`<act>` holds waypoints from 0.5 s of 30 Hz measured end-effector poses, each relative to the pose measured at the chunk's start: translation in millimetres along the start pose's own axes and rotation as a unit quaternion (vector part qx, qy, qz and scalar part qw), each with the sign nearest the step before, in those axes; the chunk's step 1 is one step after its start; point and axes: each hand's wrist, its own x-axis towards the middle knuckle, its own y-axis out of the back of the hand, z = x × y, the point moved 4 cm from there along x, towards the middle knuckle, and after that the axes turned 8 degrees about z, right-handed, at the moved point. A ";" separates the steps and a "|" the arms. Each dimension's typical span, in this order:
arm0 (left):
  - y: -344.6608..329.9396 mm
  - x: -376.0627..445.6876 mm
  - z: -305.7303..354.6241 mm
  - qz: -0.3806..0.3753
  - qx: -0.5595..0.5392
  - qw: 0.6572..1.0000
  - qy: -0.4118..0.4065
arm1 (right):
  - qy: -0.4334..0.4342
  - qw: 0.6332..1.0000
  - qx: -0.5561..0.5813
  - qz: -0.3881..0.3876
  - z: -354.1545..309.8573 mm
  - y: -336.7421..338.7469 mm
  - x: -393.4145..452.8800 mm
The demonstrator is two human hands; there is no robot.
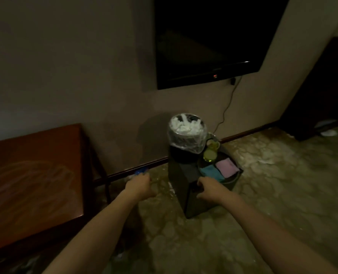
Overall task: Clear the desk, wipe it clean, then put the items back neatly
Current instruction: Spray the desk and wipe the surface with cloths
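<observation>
Dim room. Bare wooden desk at left. Left hand pinches something small and blue, blurred. Right hand curls over edge of dark caddy holding bin, bottle, folded cloths.

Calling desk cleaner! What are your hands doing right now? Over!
Left hand pinches something small and blue, too blurred to name. Right hand grips the black caddy holding folded cloths. Wooden desk looks bare. Nothing blocking.
</observation>
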 end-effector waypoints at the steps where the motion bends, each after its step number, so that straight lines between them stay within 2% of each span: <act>1: 0.9 17.9 16.4 -0.004 0.004 1.000 -0.008 | -0.009 1.000 0.000 0.000 20.0 6.1 8.7; 8: -10.1 118.1 123.6 -0.027 0.020 0.997 -0.070 | -0.074 0.997 0.027 0.013 127.6 57.7 68.0; 15: -23.0 213.4 167.8 -0.053 0.035 0.994 -0.093 | -0.063 0.998 0.020 0.019 176.2 89.4 147.3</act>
